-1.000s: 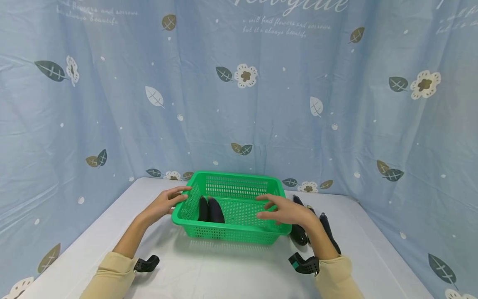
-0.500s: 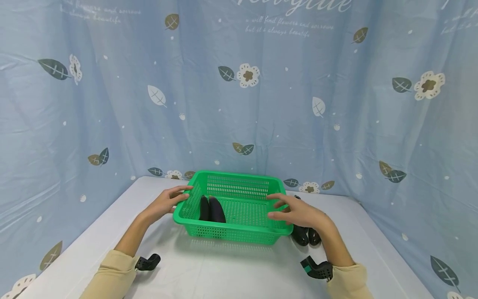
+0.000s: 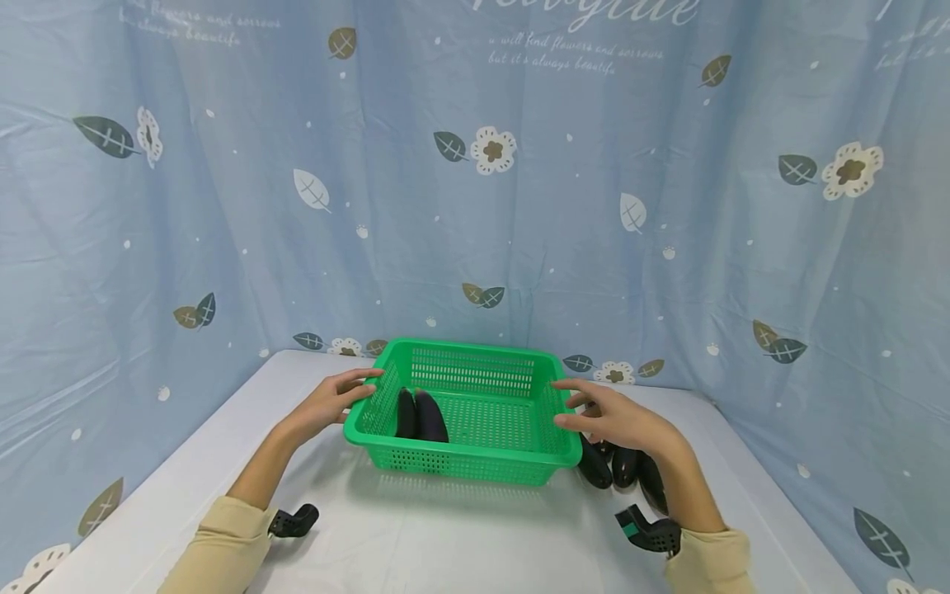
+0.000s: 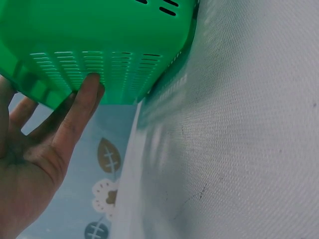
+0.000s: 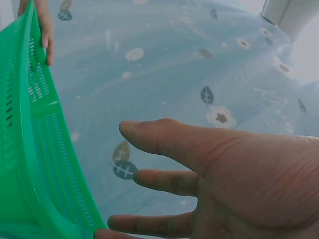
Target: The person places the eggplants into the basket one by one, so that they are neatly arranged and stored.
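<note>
A green plastic basket [image 3: 475,466] with slotted walls stands on the table. Two dark eggplants, a slim one [image 3: 406,415] and a thicker one [image 3: 430,419], lie side by side at its left end. My left hand [image 3: 326,403] holds the basket's left rim; in the left wrist view, fingers [image 4: 82,107] lie against the outer wall below the rim. My right hand [image 3: 612,417] hovers by the right rim, fingers spread and holding nothing. Below it, several more eggplants [image 3: 625,469] lie on the table, partly hidden by the hand and forearm.
A white cloth covers the table [image 3: 445,544]. Behind and on both sides hangs a blue curtain [image 3: 401,206] printed with leaves and flowers. Black camera mounts, one left [image 3: 294,521] and one right [image 3: 647,530], stick out from the wrists.
My right hand has moved right, from above the basket's inside to its right rim and the eggplants outside. The left hand and the basket have stayed in place.
</note>
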`<action>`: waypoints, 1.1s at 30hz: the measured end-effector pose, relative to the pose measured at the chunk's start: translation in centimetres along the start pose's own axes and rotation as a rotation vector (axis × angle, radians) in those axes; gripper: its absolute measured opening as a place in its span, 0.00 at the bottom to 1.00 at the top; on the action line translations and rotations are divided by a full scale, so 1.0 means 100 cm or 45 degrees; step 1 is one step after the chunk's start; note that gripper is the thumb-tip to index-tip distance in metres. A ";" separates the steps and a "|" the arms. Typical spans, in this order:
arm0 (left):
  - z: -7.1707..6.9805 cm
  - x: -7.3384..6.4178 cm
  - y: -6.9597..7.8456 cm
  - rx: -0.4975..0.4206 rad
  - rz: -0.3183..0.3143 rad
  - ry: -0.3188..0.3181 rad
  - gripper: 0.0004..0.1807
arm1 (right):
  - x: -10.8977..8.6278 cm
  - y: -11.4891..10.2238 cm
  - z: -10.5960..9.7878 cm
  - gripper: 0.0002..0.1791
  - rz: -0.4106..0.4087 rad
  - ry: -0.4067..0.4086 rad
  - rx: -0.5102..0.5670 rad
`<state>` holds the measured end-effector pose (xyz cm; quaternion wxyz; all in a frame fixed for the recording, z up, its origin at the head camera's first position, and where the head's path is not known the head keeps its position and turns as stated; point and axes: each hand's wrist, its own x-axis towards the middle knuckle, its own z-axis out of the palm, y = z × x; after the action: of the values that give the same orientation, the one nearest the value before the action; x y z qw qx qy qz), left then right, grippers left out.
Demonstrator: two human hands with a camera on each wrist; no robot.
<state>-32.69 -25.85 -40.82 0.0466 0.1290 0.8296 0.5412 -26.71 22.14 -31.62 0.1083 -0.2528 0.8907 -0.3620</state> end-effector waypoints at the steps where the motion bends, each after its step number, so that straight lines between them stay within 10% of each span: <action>1: 0.000 0.000 0.000 0.002 -0.002 0.000 0.31 | 0.000 0.002 0.000 0.36 0.005 -0.002 0.001; 33: -0.002 0.005 -0.002 0.013 -0.005 -0.005 0.32 | -0.018 0.052 -0.036 0.37 0.131 0.098 0.041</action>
<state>-33.19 -25.94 -40.89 0.0487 0.1289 0.8324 0.5367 -28.51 28.37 -32.68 0.0967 -0.1909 0.9000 -0.3798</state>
